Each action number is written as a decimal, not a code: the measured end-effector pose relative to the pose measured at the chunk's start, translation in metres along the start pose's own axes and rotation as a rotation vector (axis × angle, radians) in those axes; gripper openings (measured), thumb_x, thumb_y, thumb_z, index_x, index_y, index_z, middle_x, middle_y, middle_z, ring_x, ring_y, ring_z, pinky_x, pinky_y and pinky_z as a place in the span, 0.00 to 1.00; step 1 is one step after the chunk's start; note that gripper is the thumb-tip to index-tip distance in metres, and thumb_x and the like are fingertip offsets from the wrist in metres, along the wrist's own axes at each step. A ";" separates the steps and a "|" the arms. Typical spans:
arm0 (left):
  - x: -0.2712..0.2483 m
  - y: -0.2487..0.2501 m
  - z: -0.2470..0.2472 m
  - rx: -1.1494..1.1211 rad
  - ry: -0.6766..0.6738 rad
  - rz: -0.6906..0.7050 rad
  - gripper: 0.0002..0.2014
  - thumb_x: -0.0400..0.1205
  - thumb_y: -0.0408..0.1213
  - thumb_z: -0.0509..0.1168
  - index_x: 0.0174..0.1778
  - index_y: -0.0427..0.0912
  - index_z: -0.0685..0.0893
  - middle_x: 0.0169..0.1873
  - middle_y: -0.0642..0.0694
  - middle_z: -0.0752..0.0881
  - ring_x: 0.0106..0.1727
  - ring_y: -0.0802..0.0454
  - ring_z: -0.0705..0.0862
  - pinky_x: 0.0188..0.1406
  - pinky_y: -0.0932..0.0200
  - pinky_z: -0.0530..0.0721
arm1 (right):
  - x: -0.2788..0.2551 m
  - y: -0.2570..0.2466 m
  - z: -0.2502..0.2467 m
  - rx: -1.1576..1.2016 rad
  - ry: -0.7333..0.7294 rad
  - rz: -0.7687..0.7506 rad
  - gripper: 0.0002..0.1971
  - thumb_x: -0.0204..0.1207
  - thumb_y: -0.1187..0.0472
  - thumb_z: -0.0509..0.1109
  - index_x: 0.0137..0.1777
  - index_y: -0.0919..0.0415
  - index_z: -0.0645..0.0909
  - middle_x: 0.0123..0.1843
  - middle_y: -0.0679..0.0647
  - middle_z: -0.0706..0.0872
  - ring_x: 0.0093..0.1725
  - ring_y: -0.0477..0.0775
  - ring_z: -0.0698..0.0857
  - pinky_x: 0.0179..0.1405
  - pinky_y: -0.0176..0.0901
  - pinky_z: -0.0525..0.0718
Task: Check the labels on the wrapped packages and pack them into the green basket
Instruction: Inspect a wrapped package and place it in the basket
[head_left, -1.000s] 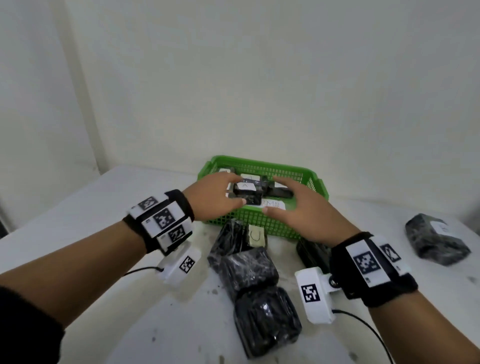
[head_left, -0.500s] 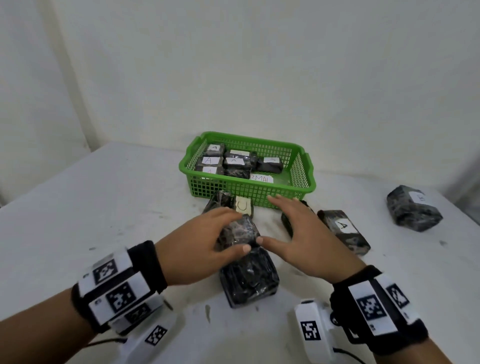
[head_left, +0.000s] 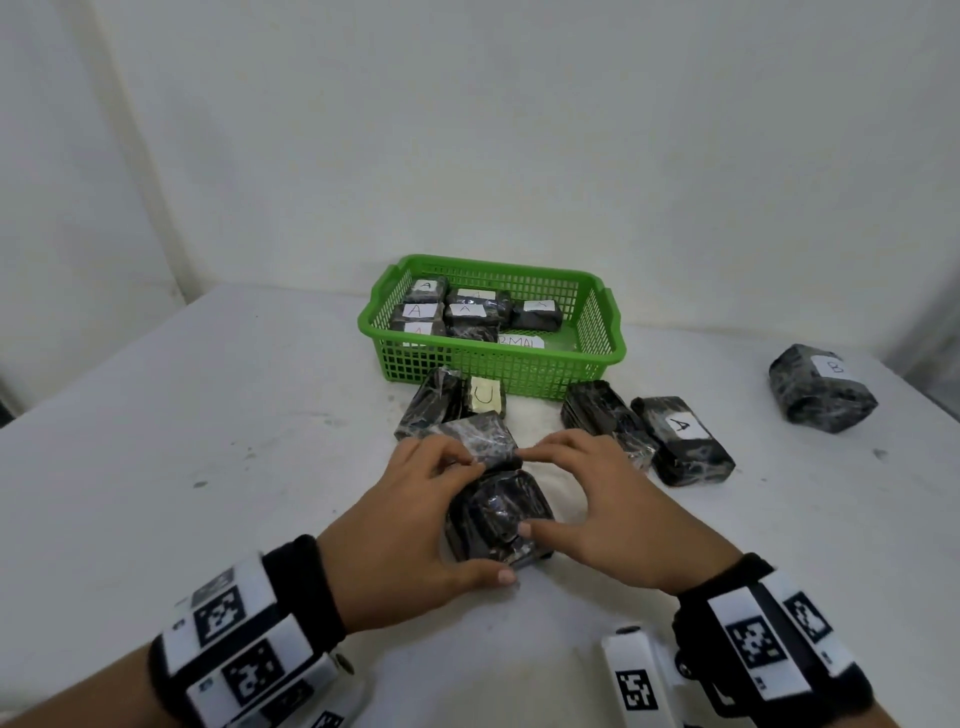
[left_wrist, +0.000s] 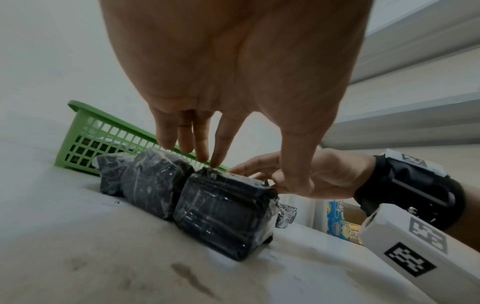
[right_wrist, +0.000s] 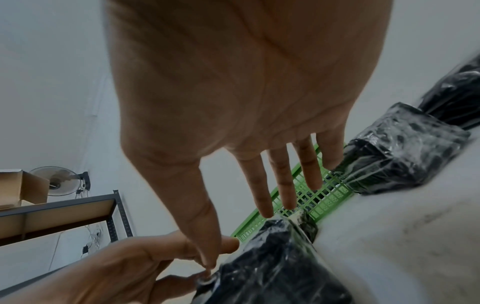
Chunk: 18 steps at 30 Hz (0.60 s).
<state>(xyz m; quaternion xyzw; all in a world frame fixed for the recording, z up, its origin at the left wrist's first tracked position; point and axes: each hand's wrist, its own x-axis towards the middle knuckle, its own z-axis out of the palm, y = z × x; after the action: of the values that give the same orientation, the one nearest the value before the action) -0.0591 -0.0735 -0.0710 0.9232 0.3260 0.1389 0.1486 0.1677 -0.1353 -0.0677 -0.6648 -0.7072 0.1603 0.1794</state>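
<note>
The green basket (head_left: 519, 374) stands at the back of the white table with several black wrapped packages labelled A (head_left: 415, 310) inside. Both hands are on the nearest black package (head_left: 493, 514), which lies on the table with no label showing. My left hand (head_left: 475, 519) grips it from the left, thumb at the near end and fingers on the far top edge (left_wrist: 213, 162). From the right, my right hand (head_left: 527, 493) pinches the same package (right_wrist: 272, 267) between thumb and index finger. A second unlabelled package (head_left: 478, 436) touches its far end.
In front of the basket lie a package with a U label (head_left: 485, 397) and another dark one (head_left: 428, 410). To the right are an unlabelled package (head_left: 602, 421), one marked A (head_left: 680, 441) and, far right, one marked B (head_left: 821, 389).
Both hands drew back from the basket, leaving a package in it, came down toward me and closed on the nearest package on the table.
</note>
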 end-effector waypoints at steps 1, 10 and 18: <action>0.000 0.000 0.000 0.018 -0.013 -0.009 0.50 0.64 0.78 0.63 0.80 0.55 0.70 0.67 0.59 0.66 0.72 0.60 0.62 0.75 0.65 0.67 | 0.000 0.000 0.001 0.001 -0.027 -0.009 0.38 0.75 0.37 0.78 0.84 0.39 0.71 0.74 0.34 0.71 0.75 0.40 0.66 0.74 0.37 0.66; 0.011 0.003 0.003 0.057 -0.090 -0.085 0.38 0.68 0.60 0.76 0.74 0.52 0.75 0.62 0.53 0.69 0.64 0.54 0.74 0.67 0.58 0.78 | 0.009 0.005 0.011 0.087 -0.065 -0.027 0.41 0.65 0.53 0.88 0.78 0.44 0.76 0.70 0.37 0.79 0.67 0.35 0.78 0.61 0.14 0.70; 0.020 0.005 -0.002 0.017 -0.166 -0.128 0.41 0.67 0.60 0.77 0.76 0.53 0.74 0.60 0.52 0.69 0.65 0.53 0.73 0.67 0.56 0.79 | 0.005 0.004 0.006 0.191 -0.026 -0.046 0.35 0.65 0.51 0.88 0.73 0.44 0.81 0.66 0.36 0.82 0.65 0.37 0.82 0.67 0.32 0.81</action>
<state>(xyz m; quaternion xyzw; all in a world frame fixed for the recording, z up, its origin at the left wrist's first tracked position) -0.0424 -0.0640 -0.0640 0.9101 0.3720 0.0494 0.1759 0.1683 -0.1297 -0.0751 -0.6260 -0.7062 0.2313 0.2363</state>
